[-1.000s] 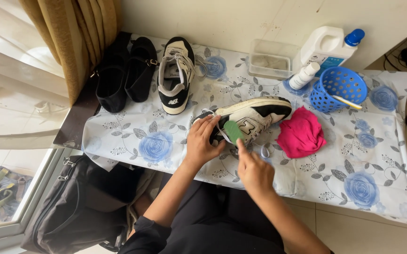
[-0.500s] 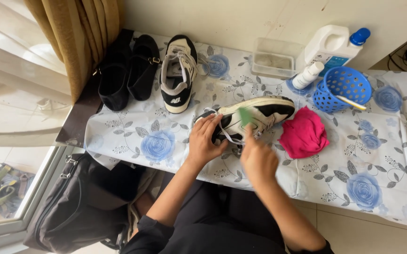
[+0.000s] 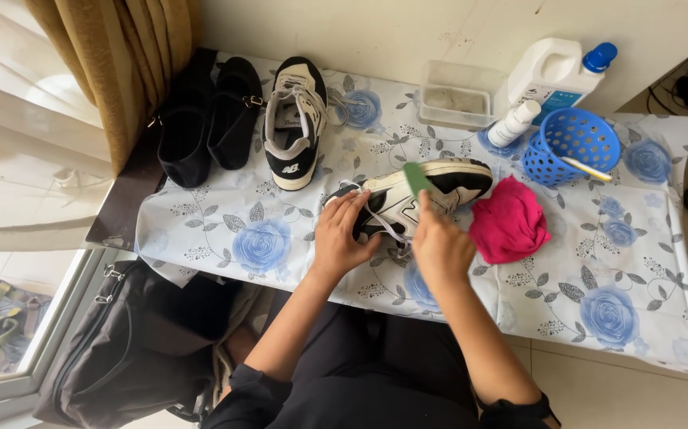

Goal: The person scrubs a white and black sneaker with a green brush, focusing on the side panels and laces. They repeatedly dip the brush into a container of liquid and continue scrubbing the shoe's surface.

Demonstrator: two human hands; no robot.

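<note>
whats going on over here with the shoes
A person sits at a table with a flowered cloth. The left hand steadies a black and white sneaker lying on its side, while the right hand holds a small green brush against it. A pink rag lies just right of the sneaker. The matching sneaker and two black shoes sit farther back.

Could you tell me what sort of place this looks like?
Probably a home corner set up for shoe cleaning: a table under a blue-rose floral cloth, a gold curtain by a window, and a white plastic detergent jug against the wall.
</note>
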